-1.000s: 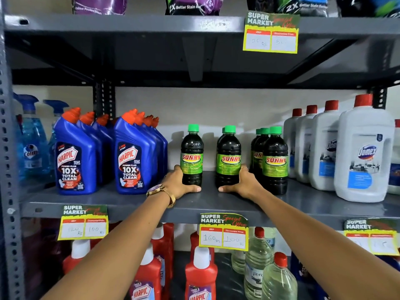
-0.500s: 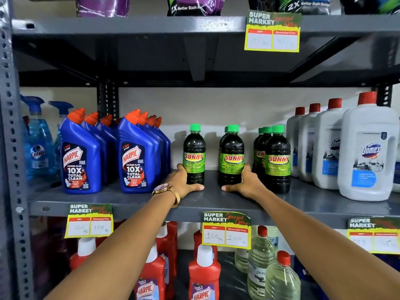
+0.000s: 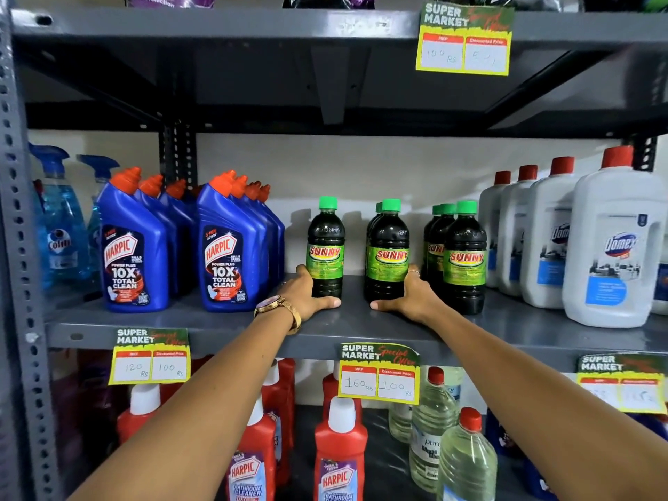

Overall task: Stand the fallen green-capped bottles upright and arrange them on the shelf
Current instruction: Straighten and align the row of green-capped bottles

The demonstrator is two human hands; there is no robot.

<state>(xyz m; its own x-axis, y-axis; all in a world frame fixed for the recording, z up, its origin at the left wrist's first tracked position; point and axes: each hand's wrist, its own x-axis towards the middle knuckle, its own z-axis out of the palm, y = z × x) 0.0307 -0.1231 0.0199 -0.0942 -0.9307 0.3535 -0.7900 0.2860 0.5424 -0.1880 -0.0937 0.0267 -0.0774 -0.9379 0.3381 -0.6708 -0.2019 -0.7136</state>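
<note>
Several dark green-capped Sunny bottles stand upright on the grey middle shelf (image 3: 354,320). My left hand (image 3: 307,296) wraps the base of the leftmost bottle (image 3: 325,247), thumb stretched along the shelf in front of it. My right hand (image 3: 410,296) holds the base of the middle bottle (image 3: 388,251), which has another green-capped bottle right behind it. A third row of these bottles (image 3: 464,254) stands just right of my right hand, close to its knuckles. A watch sits on my left wrist.
Blue Harpic bottles (image 3: 226,247) stand left of my left hand, with blue spray bottles (image 3: 59,226) further left. White Domex jugs (image 3: 611,247) fill the right. Price tags (image 3: 379,374) hang on the shelf edge. Red Harpic bottles (image 3: 339,453) and clear bottles (image 3: 466,461) sit below.
Both hands stay on the same two bottle bases. The view has shifted slightly; the bottles show no clear movement.
</note>
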